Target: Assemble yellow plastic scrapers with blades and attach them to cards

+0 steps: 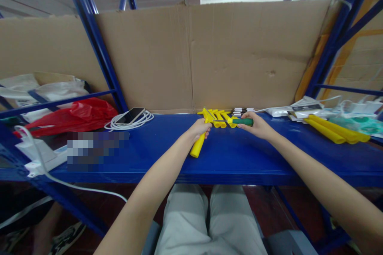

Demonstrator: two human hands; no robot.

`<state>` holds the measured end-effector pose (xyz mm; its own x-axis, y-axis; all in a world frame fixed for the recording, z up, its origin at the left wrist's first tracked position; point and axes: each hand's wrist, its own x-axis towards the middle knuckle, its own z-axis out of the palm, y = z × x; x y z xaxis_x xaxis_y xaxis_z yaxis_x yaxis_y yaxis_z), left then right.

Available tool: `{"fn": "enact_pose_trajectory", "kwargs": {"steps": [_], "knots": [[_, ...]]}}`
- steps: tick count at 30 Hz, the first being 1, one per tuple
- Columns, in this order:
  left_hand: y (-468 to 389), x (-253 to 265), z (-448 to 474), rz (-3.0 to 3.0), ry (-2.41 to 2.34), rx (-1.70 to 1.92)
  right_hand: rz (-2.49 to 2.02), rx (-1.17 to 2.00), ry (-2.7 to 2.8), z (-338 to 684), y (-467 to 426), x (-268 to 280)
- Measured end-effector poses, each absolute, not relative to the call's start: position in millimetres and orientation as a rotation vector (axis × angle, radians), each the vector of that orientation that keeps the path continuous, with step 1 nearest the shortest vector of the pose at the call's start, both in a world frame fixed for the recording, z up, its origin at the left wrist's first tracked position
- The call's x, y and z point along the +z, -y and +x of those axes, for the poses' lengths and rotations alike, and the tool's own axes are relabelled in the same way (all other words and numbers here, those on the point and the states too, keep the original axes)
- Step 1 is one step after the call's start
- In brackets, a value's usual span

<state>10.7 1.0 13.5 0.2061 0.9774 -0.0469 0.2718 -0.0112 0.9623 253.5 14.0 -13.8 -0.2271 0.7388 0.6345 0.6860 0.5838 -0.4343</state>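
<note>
My left hand (200, 128) is closed round a yellow tube-like piece (196, 148), whose upper end comes out above my fingers and whose lower end slants down toward me. In my closed right hand (257, 126) is a screwdriver (247, 121) with a green handle. Its thin shaft points left to the upper part of the yellow piece; whether the tip touches it is too small to tell. Just behind the hands, several similar yellow pieces (220, 124) lie in a row on the blue shelf (161, 147).
Small black-and-white items (241, 110) lie behind the screwdriver. On the right are yellow tubes (332, 131) and plastic packets (305, 107). A phone (130, 115) with a coiled white cable (148, 118), a red bag (80, 113) and a power strip (48, 163) stand left. Cardboard (239, 55) closes the back.
</note>
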Motion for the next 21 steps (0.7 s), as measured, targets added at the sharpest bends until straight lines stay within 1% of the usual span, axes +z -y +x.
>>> {"fn": "enact_pose_trajectory", "kwargs": {"steps": [5, 10, 14, 17, 21], "knots": [[0.1, 15.0, 11.0, 1.483, -1.263, 0.901, -1.129, 0.072, 1.97, 254.3, -13.2, -14.9], [0.2, 15.0, 11.7, 1.51, -1.264, 0.931, -1.228, -0.032, 1.92, 252.5, -6.7, -10.5], [0.0, 13.9, 12.5, 1.552, -1.278, 0.939, -1.25, -0.04, 1.9, 248.5, -1.5, -5.6], [0.6, 13.5, 13.2, 1.561, -1.286, 0.95, -1.288, 0.021, 1.904, 246.4, 0.3, -2.7], [2.7, 14.6, 14.2, 1.571, -1.312, 0.951, -1.355, 0.257, 1.895, 245.7, 0.2, -1.7]]}}
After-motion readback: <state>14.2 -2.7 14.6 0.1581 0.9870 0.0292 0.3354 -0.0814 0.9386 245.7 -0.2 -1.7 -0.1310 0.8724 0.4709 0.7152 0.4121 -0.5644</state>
